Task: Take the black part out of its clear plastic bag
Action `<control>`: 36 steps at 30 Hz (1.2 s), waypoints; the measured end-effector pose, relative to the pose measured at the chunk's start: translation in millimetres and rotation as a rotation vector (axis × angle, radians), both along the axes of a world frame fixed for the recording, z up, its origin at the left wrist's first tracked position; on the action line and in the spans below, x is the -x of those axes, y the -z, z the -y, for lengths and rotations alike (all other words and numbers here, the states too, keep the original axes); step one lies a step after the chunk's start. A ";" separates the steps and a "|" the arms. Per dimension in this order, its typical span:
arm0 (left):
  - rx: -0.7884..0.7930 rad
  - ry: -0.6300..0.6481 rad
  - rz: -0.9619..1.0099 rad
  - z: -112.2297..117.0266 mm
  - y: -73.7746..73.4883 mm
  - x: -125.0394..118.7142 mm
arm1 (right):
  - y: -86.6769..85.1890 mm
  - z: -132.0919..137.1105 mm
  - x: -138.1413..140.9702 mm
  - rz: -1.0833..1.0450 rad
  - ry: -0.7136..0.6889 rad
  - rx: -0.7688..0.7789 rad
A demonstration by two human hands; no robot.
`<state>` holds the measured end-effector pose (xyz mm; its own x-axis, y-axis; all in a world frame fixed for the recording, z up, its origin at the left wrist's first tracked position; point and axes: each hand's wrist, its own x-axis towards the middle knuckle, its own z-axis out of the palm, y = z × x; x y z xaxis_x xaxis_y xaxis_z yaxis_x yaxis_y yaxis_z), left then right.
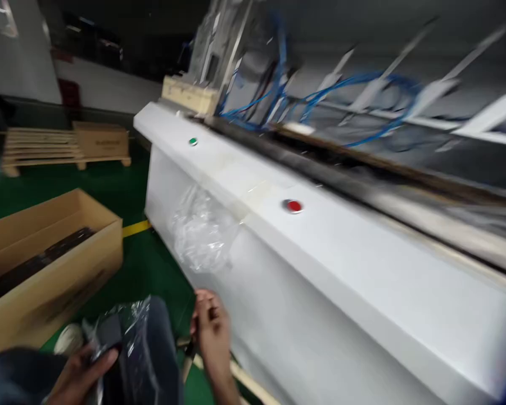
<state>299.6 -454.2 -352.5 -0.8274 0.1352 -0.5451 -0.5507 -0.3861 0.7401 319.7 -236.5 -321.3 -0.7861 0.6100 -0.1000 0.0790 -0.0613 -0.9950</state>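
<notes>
At the lower left, my left hand [82, 371] is closed around a dark block-shaped part [109, 332] and the loose clear plastic bag [137, 349] about it, over my lap. My right hand [213, 326] is raised before the white front of a machine [270, 287], fingers curled together; whether anything small is between them I cannot make out. Above that hand, a crumpled clear plastic bag [202, 230] hangs against the machine's front, beneath pale tape on the ledge.
An open cardboard box [105, 247] with dark long pieces [46, 256] inside stands to the left. A red button [294, 206] and a green button [193, 142] are on the ledge. Blue hoses [362, 79] loop behind. Farther back lies a wooden pallet [42, 146] beside a closed carton [101, 139].
</notes>
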 end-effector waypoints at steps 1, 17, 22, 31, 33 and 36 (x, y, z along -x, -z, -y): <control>0.044 -0.026 0.025 8.6 -0.7 -2.4 | -5.2 -6.3 3.2 -0.002 -0.006 -0.011; -0.094 0.191 -0.063 -3.0 5.0 31.4 | 59.8 6.4 21.2 0.282 -0.622 0.279; -0.042 0.223 -0.047 -2.6 10.4 38.8 | 48.5 12.4 24.6 0.332 -0.700 0.338; 0.008 0.197 -0.040 0.5 7.6 45.9 | 36.2 13.0 20.9 0.190 -0.532 0.127; 0.018 0.205 -0.047 -1.8 5.1 47.5 | 35.1 18.0 19.8 0.200 -0.588 0.281; 0.042 0.230 -0.074 -4.1 3.9 49.2 | 35.6 25.3 19.5 0.228 -0.781 0.403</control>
